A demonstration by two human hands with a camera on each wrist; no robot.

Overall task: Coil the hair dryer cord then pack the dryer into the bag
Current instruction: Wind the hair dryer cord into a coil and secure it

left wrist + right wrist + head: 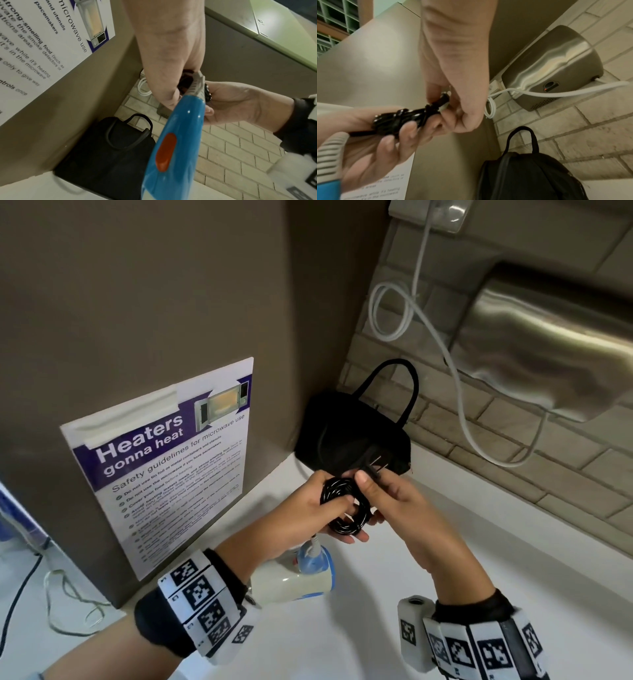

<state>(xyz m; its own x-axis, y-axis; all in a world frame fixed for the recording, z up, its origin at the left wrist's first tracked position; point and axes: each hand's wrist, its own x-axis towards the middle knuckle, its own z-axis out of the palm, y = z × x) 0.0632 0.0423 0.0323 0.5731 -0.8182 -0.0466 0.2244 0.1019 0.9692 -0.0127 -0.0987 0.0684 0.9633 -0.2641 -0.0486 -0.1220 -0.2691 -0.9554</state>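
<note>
A: Which step is this?

B: The end of the coiling, I'd judge. The left hand point(310, 510) cradles the black cord point(344, 508) as a wound bundle, fingers curled under it, thumb on top. The right hand point(383, 494) pinches the plug point(371, 469) at the coil's far edge, prongs pointing toward the bag.

A: And the dryer?

B: The hair dryer point(298, 577), cream with a blue handle, hangs or rests below the left wrist; I can't tell which. Its orange switch point(165, 151) shows in the left wrist view.

A: What next?

B: Probably tucking the plug end so the loops hold, then carrying everything to the black bag point(352, 436), which stands on the white tabletop point(445, 559) in the corner. Whether its mouth is open isn't visible.

A: Any writing?

B: The poster point(164, 467) reads "Heaters gonna heat" and "Safety guidelines for microwave use". No brand shows on the dryer.
</note>
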